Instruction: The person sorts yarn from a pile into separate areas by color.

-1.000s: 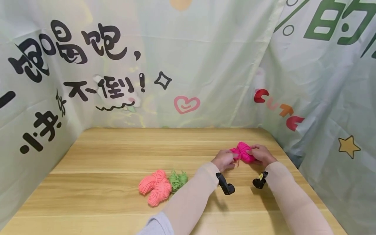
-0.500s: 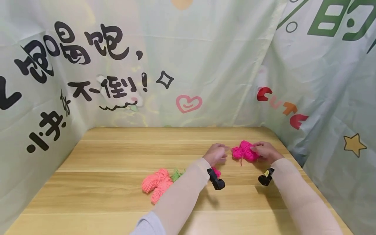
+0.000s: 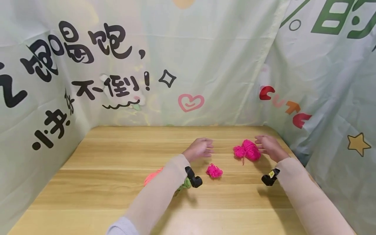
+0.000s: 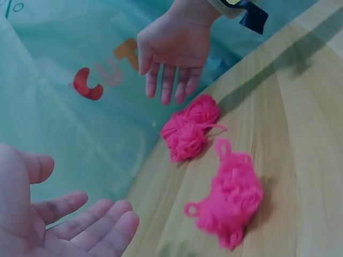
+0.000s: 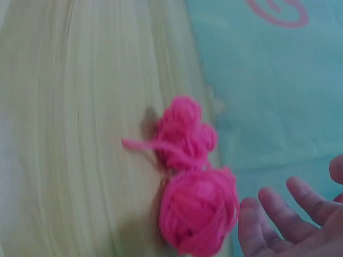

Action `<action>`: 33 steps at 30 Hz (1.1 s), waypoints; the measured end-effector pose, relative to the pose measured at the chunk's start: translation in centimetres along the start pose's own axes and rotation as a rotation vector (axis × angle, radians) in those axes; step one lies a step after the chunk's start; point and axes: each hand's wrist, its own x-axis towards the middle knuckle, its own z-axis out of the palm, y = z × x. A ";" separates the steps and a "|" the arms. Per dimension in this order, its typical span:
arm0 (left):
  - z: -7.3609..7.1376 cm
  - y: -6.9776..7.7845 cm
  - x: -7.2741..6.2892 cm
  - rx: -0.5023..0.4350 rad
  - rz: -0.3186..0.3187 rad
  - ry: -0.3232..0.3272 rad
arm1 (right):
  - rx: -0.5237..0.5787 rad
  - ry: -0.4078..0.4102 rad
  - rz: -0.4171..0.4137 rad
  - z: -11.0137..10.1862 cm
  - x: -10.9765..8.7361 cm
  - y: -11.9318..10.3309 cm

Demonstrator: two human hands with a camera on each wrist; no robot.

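Note:
A bundle of hot-pink yarn (image 3: 250, 151) lies at the table's back right, a loose strand trailing from its middle. My right hand (image 3: 269, 147) is just to its right, fingers extended and holding nothing. In the right wrist view the fingertips (image 5: 249, 219) are right at the wound pink ball (image 5: 198, 214). A smaller pink yarn clump (image 3: 214, 171) with little loops sits nearer the front. Behind and left of that clump, my left hand (image 3: 199, 149) hovers with fingers spread and nothing in it. The left wrist view shows its palm (image 4: 69, 219) beside the looped clump (image 4: 230, 198).
Coral yarn (image 3: 152, 175) and green yarn (image 3: 185, 184) lie at centre left, mostly hidden beneath my left forearm in the head view. Printed cloth (image 3: 188, 65) hangs along the back and sides of the wooden table (image 3: 102, 195).
My left hand has let go of the pink bundle and moved left, uncovering the smaller pink clump. My right hand has released the bundle and drawn slightly right.

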 end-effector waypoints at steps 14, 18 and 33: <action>-5.7 0.7 -6.4 0.096 -0.016 0.007 | 0.243 -0.204 -0.056 4.9 -1.1 -1.0; -6.5 0.8 -8.0 0.108 -0.031 0.007 | 0.240 -0.230 -0.069 6.3 -1.4 -1.2; -10.8 -0.5 -14.2 0.269 -0.050 0.030 | 0.168 -0.300 -0.045 10.4 -1.9 0.3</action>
